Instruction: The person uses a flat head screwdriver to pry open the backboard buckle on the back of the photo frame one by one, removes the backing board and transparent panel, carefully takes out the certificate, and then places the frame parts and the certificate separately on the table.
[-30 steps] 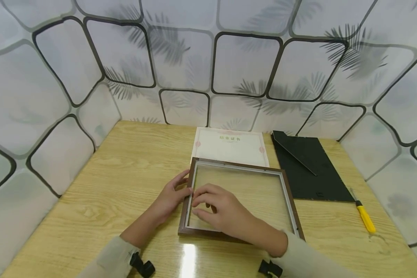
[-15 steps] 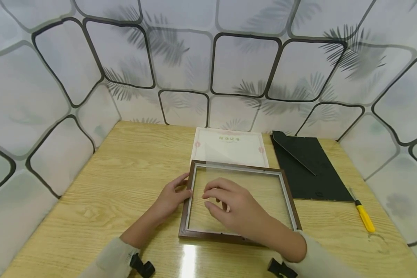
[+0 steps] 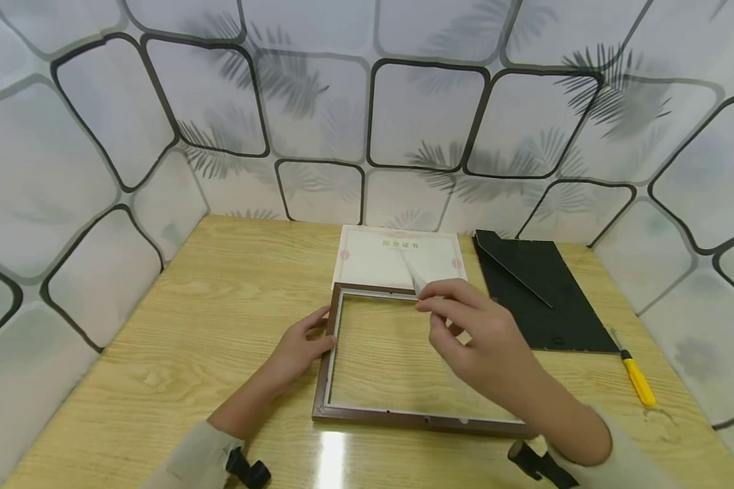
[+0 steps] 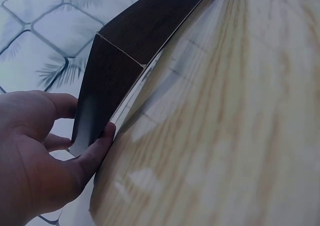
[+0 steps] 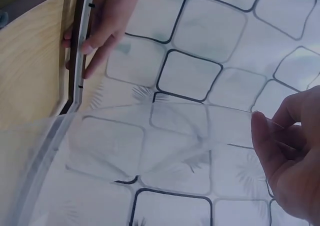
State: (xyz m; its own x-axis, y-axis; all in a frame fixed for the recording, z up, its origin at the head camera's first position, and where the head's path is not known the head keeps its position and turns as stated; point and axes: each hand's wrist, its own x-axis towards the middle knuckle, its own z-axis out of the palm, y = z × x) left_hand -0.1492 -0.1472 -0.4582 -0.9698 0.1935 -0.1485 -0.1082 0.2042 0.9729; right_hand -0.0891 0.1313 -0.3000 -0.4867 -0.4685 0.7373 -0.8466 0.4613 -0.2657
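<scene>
A brown picture frame [image 3: 397, 418] with a light inner edge lies on the table. My left hand [image 3: 300, 348] grips its left side, thumb on the inner edge; the left wrist view shows the fingers around the dark frame side [image 4: 117, 61]. Above the frame's right part, my right hand [image 3: 486, 333] pinches a clear, bendy sheet by its edge. In the right wrist view the see-through sheet [image 5: 165, 151] stretches from the right fingertips [image 5: 257, 117] toward the frame, bowed and raised. The right hand covers part of the frame in the head view.
A white printed certificate [image 3: 373, 261] lies behind the frame. To its right is a black backing board [image 3: 565, 292] with a stand leg. A yellow-handled screwdriver [image 3: 639, 382] lies at the right of the wooden table [image 3: 238, 272]. Patterned cloth walls [image 3: 318, 122] stand behind.
My right hand has moved right and up from the frame's left side, peeling the clear sheet along with it. The left hand has stayed on the frame's left side.
</scene>
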